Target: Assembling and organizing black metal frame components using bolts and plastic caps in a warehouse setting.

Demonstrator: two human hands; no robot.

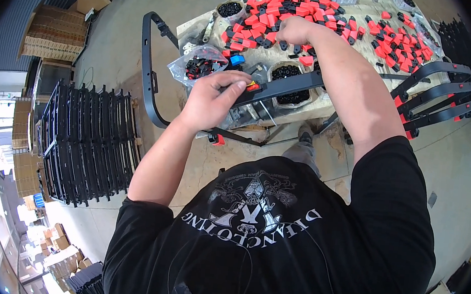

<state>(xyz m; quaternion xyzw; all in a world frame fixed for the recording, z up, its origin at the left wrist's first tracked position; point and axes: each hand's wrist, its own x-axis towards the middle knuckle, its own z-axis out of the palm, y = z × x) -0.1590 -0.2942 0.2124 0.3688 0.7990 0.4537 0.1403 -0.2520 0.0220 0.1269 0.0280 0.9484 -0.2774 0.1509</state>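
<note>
A black tubular metal frame (pixel 289 86) with rounded corners lies across the near side of a worktable. My left hand (pixel 211 100) is closed on its bar, the thumb pressed along the top by a small red and yellow piece (pixel 252 86). My right hand (pixel 296 31) reaches forward into a heap of red and black plastic pieces (pixel 267 18). Its fingers are bent down among them, and whatever they grip is hidden. Just beyond my left hand are a clear bag of small red and black parts (pixel 199 67) and a blue piece (pixel 237 60).
The wooden worktable (pixel 201 28) carries a bag of black fittings (pixel 286 72), another bag of them (pixel 230 9) farther off, and a second red heap (pixel 395 46). Curved black frames (pixel 445 90) jut out at the right. Stacked black frames (pixel 88 141) and flattened cardboard (pixel 56 33) stand left.
</note>
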